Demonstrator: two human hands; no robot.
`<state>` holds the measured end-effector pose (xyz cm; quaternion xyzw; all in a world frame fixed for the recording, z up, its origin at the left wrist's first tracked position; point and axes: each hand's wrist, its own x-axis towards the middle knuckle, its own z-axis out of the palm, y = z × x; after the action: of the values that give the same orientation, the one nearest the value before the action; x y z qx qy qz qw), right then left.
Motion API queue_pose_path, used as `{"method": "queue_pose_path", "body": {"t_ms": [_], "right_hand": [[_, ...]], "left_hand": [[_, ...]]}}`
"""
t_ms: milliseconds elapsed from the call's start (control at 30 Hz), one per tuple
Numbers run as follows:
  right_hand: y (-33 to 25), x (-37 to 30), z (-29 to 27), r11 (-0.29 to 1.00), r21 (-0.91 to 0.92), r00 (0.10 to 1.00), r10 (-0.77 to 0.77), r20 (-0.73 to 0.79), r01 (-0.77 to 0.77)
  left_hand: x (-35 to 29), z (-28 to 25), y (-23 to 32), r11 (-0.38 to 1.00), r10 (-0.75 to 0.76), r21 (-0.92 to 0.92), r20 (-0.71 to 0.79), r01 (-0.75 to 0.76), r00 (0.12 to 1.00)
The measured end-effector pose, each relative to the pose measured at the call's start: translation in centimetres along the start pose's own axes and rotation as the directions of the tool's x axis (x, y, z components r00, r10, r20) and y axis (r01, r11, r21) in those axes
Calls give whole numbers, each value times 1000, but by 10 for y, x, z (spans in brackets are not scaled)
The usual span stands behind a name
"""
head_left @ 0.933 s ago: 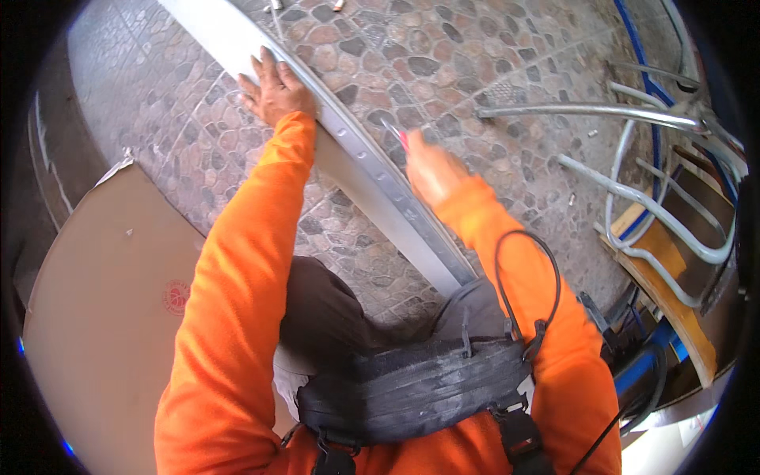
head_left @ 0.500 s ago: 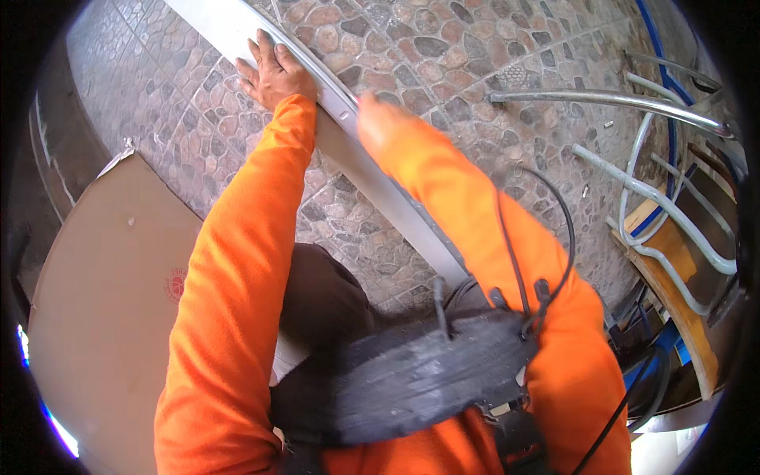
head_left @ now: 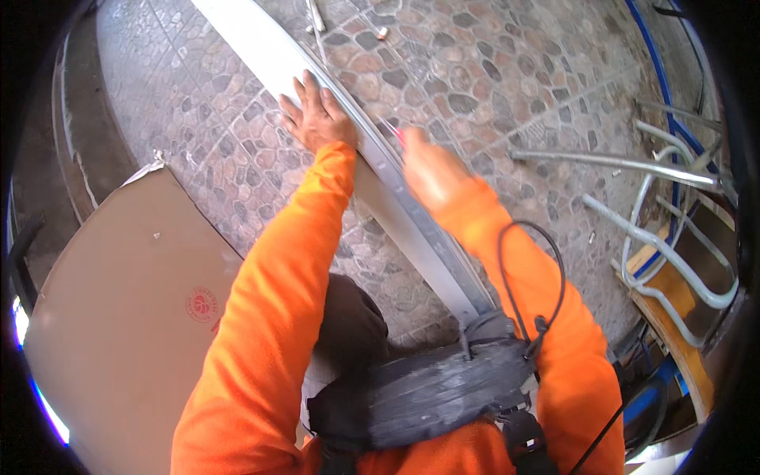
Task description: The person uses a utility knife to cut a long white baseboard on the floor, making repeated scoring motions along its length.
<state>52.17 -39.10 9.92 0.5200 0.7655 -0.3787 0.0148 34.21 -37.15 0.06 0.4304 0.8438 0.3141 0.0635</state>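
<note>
A long white strip (head_left: 253, 59) lies slantwise over the floor, from the far left down to my lap. Along its right side runs a grey metal profile (head_left: 405, 198) with small slots. My left hand (head_left: 321, 123) rests flat on the strip, fingers spread, its palm against the profile's near side. Just right of the profile, my right hand (head_left: 431, 168) is closed around a slim tool with a red grip (head_left: 400, 137). A thin pale tip points from it toward the profile; its exact kind is blurred.
A brown cardboard sheet (head_left: 131, 277) stands at the left. Metal chair legs (head_left: 617, 162) and a wooden seat piece (head_left: 673, 332) lie at the right. Stone-patterned tiles (head_left: 507, 87) cover the floor. A black waist bag (head_left: 419, 392) with a looped cord hangs at my front.
The whole view has shifted, so things sit lower and farther right. My right hand is slightly farther from the profile, and its tool shows more plainly. My left hand stays flat on the strip.
</note>
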Motion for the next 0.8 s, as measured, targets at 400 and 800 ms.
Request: {"method": "queue_pose_path", "body": {"t_ms": [400,800], "right_hand": [[-72,179,19,955,-273,948,191,255,-119],[-18,18,36,950,-82,921,313,233,-302]], "left_hand": [[-4,5,-20,997,74,5,33,-74,997],[-4,-7,-8,1000,-11,-8,30,11,999]]}}
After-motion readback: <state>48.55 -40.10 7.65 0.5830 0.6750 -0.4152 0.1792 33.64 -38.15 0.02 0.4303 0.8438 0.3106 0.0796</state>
